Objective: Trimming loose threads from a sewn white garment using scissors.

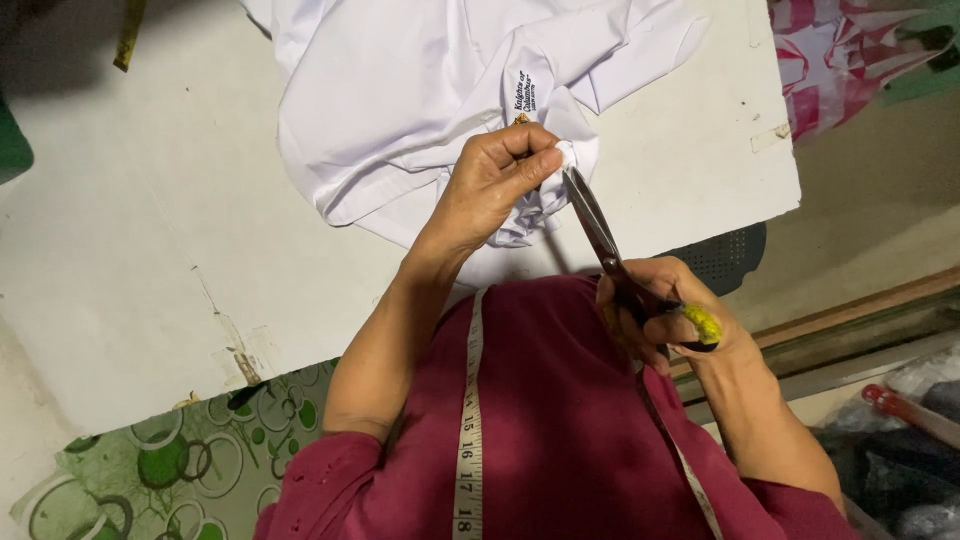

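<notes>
A bunched edge of the white garment (400, 100) is pinched in the left hand (490, 185). Scissors (600, 235), gripped by the right hand (670, 315), are set against that fold near the white table (130, 230) edge.

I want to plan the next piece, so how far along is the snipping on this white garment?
Done: the white cotton garment lies spread on the white table. In hand: the left hand pinches a bunched bit of fabric while the right hand holds the metal scissors, tips at the pinch. Left: no cut-off scrap shows, so the snip looks unfinished.
</notes>
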